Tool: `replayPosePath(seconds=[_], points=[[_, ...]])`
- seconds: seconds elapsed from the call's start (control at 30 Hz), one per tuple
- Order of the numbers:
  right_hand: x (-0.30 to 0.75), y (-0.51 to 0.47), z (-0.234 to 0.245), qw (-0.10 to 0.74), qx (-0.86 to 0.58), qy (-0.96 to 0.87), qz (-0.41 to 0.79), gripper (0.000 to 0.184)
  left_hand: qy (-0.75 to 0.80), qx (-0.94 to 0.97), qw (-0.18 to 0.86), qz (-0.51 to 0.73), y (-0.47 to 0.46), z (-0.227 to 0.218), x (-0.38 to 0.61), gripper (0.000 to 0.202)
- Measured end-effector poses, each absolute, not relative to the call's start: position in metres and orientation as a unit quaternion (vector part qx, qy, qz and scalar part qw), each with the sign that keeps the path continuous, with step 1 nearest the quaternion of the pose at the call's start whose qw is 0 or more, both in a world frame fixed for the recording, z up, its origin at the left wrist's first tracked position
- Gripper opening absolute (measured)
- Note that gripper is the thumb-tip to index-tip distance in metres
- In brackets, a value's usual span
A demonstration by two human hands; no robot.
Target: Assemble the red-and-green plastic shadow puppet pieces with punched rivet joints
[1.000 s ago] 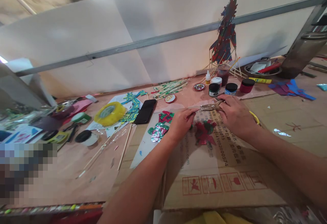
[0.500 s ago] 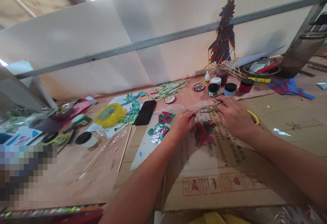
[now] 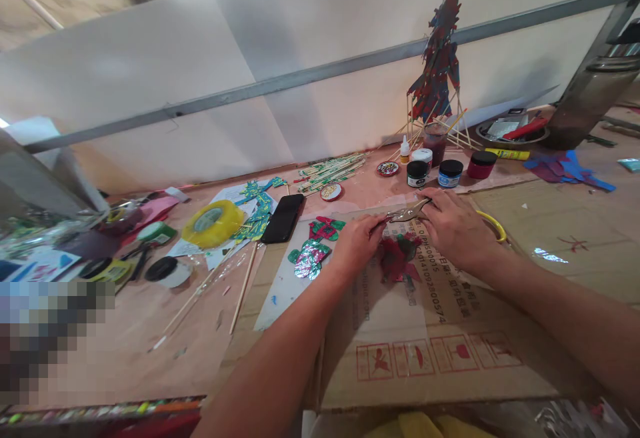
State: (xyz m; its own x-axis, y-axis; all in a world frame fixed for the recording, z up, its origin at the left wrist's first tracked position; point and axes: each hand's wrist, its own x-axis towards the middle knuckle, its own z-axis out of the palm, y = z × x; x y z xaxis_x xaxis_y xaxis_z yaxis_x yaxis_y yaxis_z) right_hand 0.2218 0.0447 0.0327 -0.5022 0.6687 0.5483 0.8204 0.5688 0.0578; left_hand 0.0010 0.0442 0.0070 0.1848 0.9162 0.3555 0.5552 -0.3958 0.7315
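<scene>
My right hand (image 3: 453,228) is closed around a silver plier-shaped tool (image 3: 407,213) whose jaws point left. Thumb and fingers of my left hand (image 3: 359,245) are pinched together at the jaws; whatever lies between them is too small to make out. Below the tool, a dark red and green painted cut-out (image 3: 399,258) lies on clear film over printed cardboard (image 3: 400,318). Left of my left hand are a shiny green and pink cut-out (image 3: 309,258) and a red and green one (image 3: 326,227). Part of a yellow ring (image 3: 493,225) shows behind my right wrist.
Paint jars (image 3: 450,173), a small glue bottle (image 3: 405,150) and bead lids (image 3: 331,191) stand beyond my hands. A tall figure on sticks (image 3: 440,65) rises behind them. To the left are a phone (image 3: 283,218), yellow tape roll (image 3: 213,223) and sticks (image 3: 244,286).
The view has shifted slightly. My left fingers have moved a little closer to the tool's jaws, and my right hand keeps its hold on the tool.
</scene>
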Motion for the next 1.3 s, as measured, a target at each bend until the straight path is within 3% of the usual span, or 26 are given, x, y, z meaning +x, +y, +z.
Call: replayPosePath(seconds=[0.33,0.63,0.83,0.97,1.13,1.3], points=[[0.219,0.041,0.036,0.221,-0.429,-0.858,-0.177,0.022,0.509,0.766,0.187,0.345,0.044,0.012,-0.001,0.026],[0.217,0.036,0.04,0.185,-0.447,-0.855,-0.189,0.011,0.515,0.791,0.157,0.293,0.046,0.019,-0.007,0.028],[0.218,0.042,0.038,0.148,-0.432,-0.875,-0.161,0.022,0.514,0.809,0.151,0.241,0.046,0.026,-0.01,0.029],[0.218,0.043,0.035,0.162,-0.441,-0.867,-0.166,0.022,0.509,0.817,0.161,0.217,0.046,0.028,-0.012,0.029],[0.217,0.043,0.029,0.188,-0.436,-0.863,-0.171,0.035,0.508,0.819,0.17,0.207,0.046,0.029,-0.012,0.029],[0.215,0.043,0.031,0.156,-0.434,-0.875,-0.147,0.022,0.51,0.82,0.171,0.193,0.044,0.033,-0.011,0.029]])
